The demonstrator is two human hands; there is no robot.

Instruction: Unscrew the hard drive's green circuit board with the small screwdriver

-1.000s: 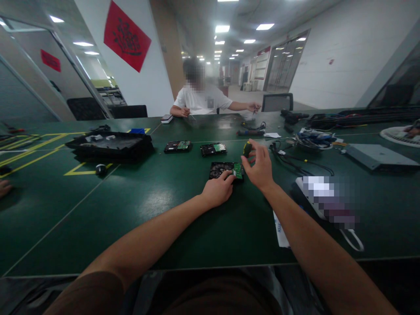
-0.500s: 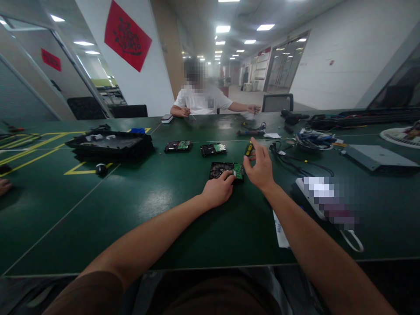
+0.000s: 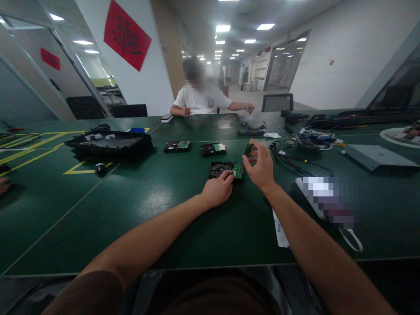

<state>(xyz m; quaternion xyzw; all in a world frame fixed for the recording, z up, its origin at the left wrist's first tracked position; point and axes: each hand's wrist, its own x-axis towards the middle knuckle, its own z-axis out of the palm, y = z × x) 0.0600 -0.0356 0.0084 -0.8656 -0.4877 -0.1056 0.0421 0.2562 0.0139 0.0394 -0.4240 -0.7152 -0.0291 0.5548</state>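
Observation:
A hard drive (image 3: 222, 169) lies board side up on the green table (image 3: 131, 201), with a small green circuit board at its right end. My left hand (image 3: 217, 190) rests curled against its near edge, fingers pressing on it. My right hand (image 3: 260, 165) hovers just right of the drive, fingers pinched round the black and yellow handle of a screwdriver (image 3: 248, 148) that stands upright over the drive's right corner.
Two more hard drives (image 3: 178, 146) (image 3: 213, 149) lie further back. A black tray (image 3: 110, 144) sits at the left, cables (image 3: 295, 159) and a grey box (image 3: 377, 156) at the right, a white device (image 3: 323, 197) near my right arm. A person in white (image 3: 201, 98) sits across.
My right hand's fingers have shifted round the screwdriver handle, turning it slightly. My left hand has stayed on the drive. The person opposite has drawn a hand in a little.

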